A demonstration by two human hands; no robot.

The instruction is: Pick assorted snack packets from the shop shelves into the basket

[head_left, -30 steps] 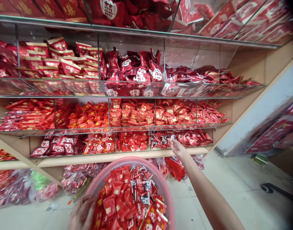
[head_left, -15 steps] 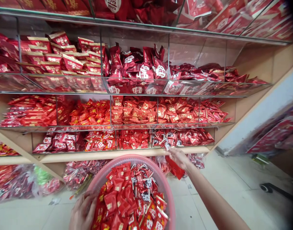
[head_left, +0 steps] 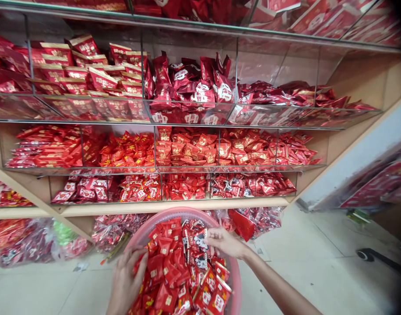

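Observation:
A round pink basket [head_left: 233, 280] stands below the shelf, heaped with small red packets [head_left: 166, 264]. My right hand [head_left: 224, 241] is over its right side, fingers pinched on a black, white and red packet [head_left: 200, 239] among similar ones. At the basket's left rim rests my left hand [head_left: 130, 273], its fingers spread and curved over the edge beside the red packets, holding nothing visible.
Glass-fronted shelves [head_left: 187, 169] hold rows of red packets in divided bins. Under the lowest board [head_left: 121, 209] lie clear bags of packets [head_left: 33, 240]. A black caster leg [head_left: 378, 258] is on the tiled floor at the right.
My right hand has come back from the lowest shelf bin to the basket, moving left and down. My left hand has shifted slightly right and up along the rim.

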